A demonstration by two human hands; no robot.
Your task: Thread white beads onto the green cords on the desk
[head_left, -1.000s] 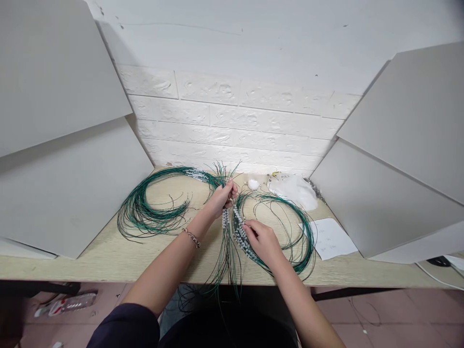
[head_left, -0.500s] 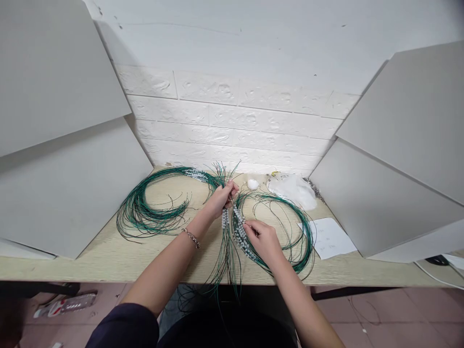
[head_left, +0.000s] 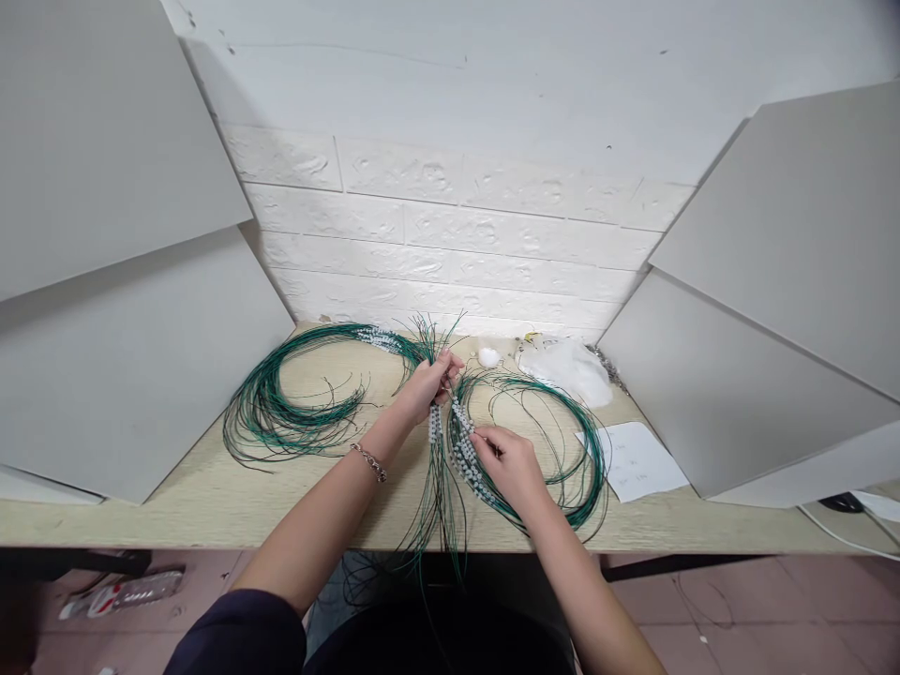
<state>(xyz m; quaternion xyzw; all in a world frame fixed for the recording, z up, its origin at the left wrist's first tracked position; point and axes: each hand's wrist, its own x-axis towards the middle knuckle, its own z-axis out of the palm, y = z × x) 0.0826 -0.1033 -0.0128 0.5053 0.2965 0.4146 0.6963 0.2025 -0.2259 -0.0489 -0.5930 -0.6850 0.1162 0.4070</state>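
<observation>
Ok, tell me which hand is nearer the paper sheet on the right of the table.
Right: the right hand sits left of the paper sheet, with a green wire coil between them. The left hand lies farther left of the sheet.

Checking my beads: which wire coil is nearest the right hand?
The coil on the right: it loops around the right hand, while the other coil lies beyond the left hand.

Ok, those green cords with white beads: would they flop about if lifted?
Probably floppy but slightly springy: the green cords hold wide, loose curves, and stray ends may snag each other. The white beads look small, likely adding little weight.
</observation>
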